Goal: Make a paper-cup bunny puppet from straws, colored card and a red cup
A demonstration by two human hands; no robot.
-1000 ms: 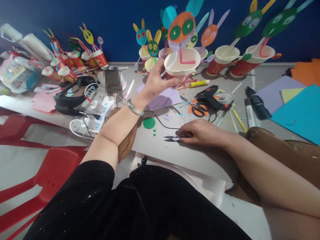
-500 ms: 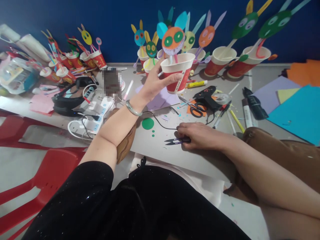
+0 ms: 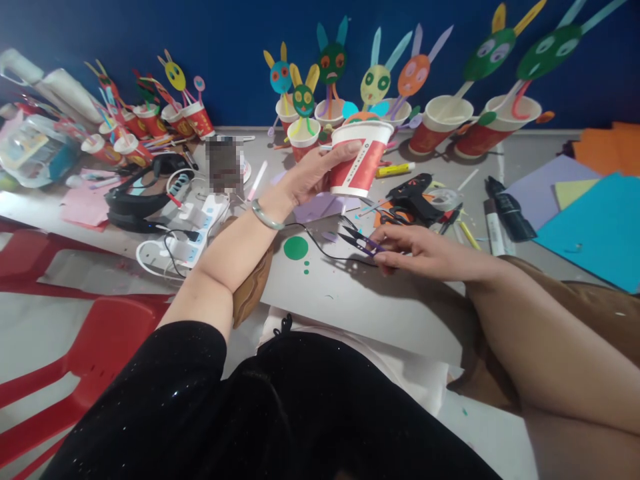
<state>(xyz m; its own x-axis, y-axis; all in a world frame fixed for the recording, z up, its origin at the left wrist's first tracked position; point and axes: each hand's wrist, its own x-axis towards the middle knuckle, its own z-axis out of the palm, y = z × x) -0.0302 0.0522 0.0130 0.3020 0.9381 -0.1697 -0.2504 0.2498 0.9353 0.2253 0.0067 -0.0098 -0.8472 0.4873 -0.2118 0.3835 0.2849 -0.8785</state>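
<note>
My left hand (image 3: 317,172) is closed around a red and white paper cup (image 3: 367,160), held up off the table. An orange paper puppet head (image 3: 361,117) with blue ears sits low behind the cup's rim, mostly hidden. In my right hand (image 3: 410,252) is a pair of black and purple thread snips (image 3: 361,241), blades apart and pointing left, just above the table. A green paper circle (image 3: 296,248) and small green dots (image 3: 307,267) lie to the left of the snips.
Several puppet cups (image 3: 304,133) line the blue wall. A black glue gun (image 3: 415,197) and scissors (image 3: 395,216) lie beyond my right hand. Coloured paper (image 3: 595,227) is stacked at right. A white power strip (image 3: 207,220) with cables lies at left.
My left hand has tilted the cup, and the orange puppet head has dropped behind its rim. My right hand has lifted the snips off the table and moved them slightly away from me.
</note>
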